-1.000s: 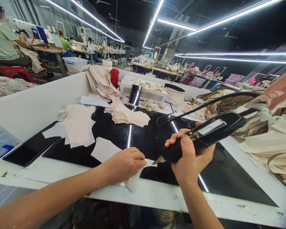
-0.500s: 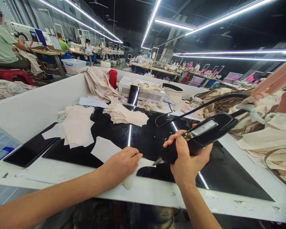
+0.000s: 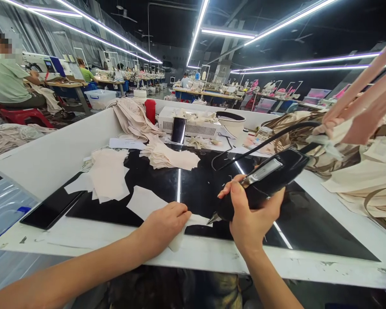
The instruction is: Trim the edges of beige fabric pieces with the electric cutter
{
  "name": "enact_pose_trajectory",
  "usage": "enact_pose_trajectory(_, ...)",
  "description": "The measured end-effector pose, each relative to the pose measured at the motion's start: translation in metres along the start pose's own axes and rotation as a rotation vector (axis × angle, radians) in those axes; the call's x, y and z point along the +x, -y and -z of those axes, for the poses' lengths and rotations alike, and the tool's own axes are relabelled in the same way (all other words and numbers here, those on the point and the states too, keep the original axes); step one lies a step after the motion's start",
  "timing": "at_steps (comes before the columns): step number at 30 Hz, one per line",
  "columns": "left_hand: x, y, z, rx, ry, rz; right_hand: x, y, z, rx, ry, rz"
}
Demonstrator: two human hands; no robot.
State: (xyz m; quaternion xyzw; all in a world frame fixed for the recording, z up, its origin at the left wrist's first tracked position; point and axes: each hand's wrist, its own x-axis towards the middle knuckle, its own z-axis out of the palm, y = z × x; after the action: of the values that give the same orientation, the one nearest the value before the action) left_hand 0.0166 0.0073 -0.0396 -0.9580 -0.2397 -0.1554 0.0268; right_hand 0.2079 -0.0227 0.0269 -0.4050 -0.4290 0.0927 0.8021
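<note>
On the black glossy board (image 3: 209,184) lies a pale fabric piece (image 3: 145,203). My left hand (image 3: 167,223) is closed on its front part, with fabric showing on both sides of the fingers. My right hand (image 3: 252,210) grips a black handheld tool (image 3: 272,176) with a cable at its rear. The tool's pointed metal tip is at the right end of the fabric piece. A stack of pale pieces (image 3: 107,174) lies to the left, and another stack (image 3: 172,156) lies behind my left hand.
A white vented box (image 3: 197,128), a red container (image 3: 150,110) and a phone-like black object (image 3: 179,130) stand at the back. Fabric heaps (image 3: 366,167) lie at the right. Pinkish strips hang at the upper right. A seated person (image 3: 6,77) is at the far left.
The camera view has shifted slightly. Both hands keep nearly the same pose, and the tool's tip remains by the fabric's right end.
</note>
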Motion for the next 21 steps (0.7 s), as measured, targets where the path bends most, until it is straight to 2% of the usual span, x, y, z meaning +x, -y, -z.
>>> enact_pose_trajectory(4, 0.001, -0.005, 0.003, 0.144, 0.016, -0.039, -0.003, 0.003, 0.000, -0.003, -0.012, -0.013)
enact_pose_trajectory(10, 0.005, -0.012, -0.003, 0.328, -0.048, -0.102, -0.006, 0.006, -0.001, -0.016, -0.031, -0.036)
enact_pose_trajectory(21, 0.005, -0.023, -0.001, 0.391, -0.038, -0.078, -0.008, 0.009, -0.001, -0.087, -0.031, -0.045)
